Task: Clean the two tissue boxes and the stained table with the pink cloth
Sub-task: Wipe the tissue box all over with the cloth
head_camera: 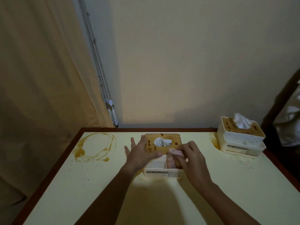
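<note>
Presently, at the centre of the worktop [97, 192]: near tissue box [164, 149], wooden lid streaked brown, tissue poking through the slot, open front compartments facing 6 o'clock. Next, left hand [141, 153]: fingers straight and spread, laid flat against the lid's 9 o'clock edge, gripping nothing; judged a brace to stop the box sliding under the wipe. Then right hand [191, 158]: fingers curled, pinching the pink cloth [175, 152] at the lid's 5 o'clock corner, above the right-hand compartment; judged mid-wipe on this box. Second tissue box [241, 140]: at 2 o'clock, on the far right corner, well apart from both hands, lid spotted brown, probably not yet cleaned. Stain ring [95, 146]: at 10 o'clock, spatter trailing towards 7; further brown pooling [214, 142] just beside the second box. Hard to make out: most of the cloth, buried under the right fingers; whether cloth meets lid or compartment wall; label print on the box front, blurred; box's right side, behind the wrist; worktop's near edge, cut off.
</note>
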